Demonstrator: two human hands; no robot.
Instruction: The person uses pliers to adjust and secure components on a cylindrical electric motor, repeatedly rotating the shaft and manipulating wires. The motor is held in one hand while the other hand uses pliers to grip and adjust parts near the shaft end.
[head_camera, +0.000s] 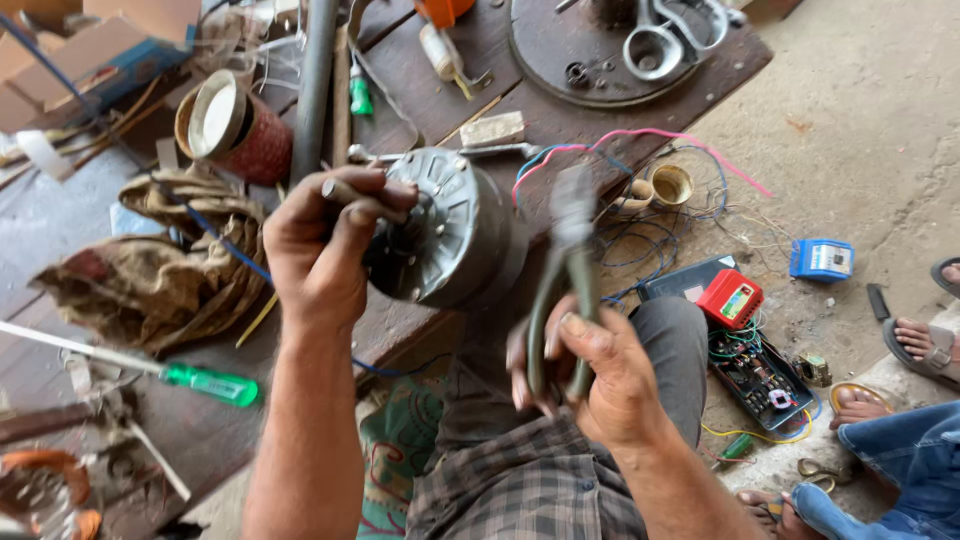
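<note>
1. Left hand (325, 245): clenched around a short dark rod-like handle (355, 197), held against the face of a round grey metal motor housing (450, 235). What the rod's far end meets is hidden by the fingers.
2. Grey motor housing: lies on its side at the front edge of the dark wooden workbench (470, 85), its ribbed end cap towards the left hand.
3. Right hand (595, 375): grasping a pair of pliers with dull green grips (565, 290), jaws pointing up and away, blurred. The pliers sit just right of the motor, apart from it.
4. On the bench, left: a crumpled brown rag (160, 265); below it, a screwdriver with a clear green handle (205, 383).
5. Behind the motor: a red tin with a pale lid (232, 125), a grey upright pipe (315, 80).
6. Floor, right: tangled pink and blue wires (650, 200), a red box-shaped meter (730, 298), a small blue meter (820, 260).
7. Far right: another person's sandalled feet (925, 345).
</note>
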